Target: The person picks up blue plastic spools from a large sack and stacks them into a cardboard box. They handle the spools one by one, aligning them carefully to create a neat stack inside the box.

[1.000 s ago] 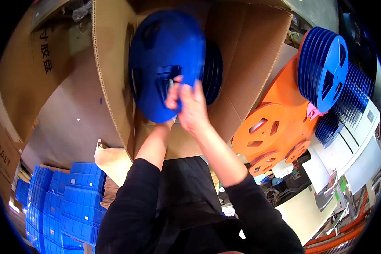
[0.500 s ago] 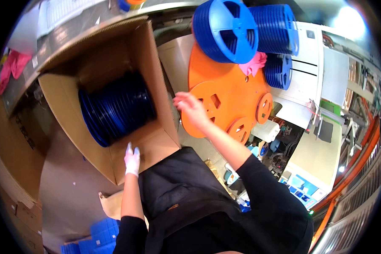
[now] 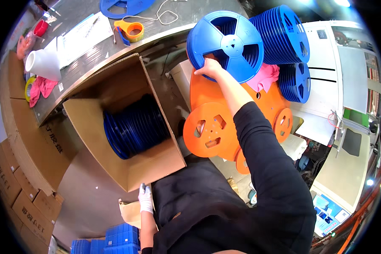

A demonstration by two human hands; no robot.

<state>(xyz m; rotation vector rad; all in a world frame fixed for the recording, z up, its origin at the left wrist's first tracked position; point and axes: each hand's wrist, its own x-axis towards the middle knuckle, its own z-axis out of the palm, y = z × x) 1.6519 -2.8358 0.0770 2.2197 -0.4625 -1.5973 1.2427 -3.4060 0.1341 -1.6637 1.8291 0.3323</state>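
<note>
An open cardboard box stands tilted toward me, with a row of dark blue plastic reels lying inside it. My left hand, in a pale glove, is at the box's near edge with fingers stretched out and nothing in them; whether it touches the cardboard I cannot tell. My right hand, bare, grips the lower left of a stack of bright blue reels, its fingers at an opening in the front reel. That stack rests on an orange round-plated stand; the fingertips are partly hidden.
Two more blue reel stacks and a pink cloth sit on the stand. Beyond the box runs a grey workbench with a tape dispenser, papers and a white cone. Cardboard cartons line the left; blue bins stand below.
My right hand has moved forward from beside the box and taken hold of the blue reel stack. My left hand has drawn back from inside the box to its near edge. The view has shifted.
</note>
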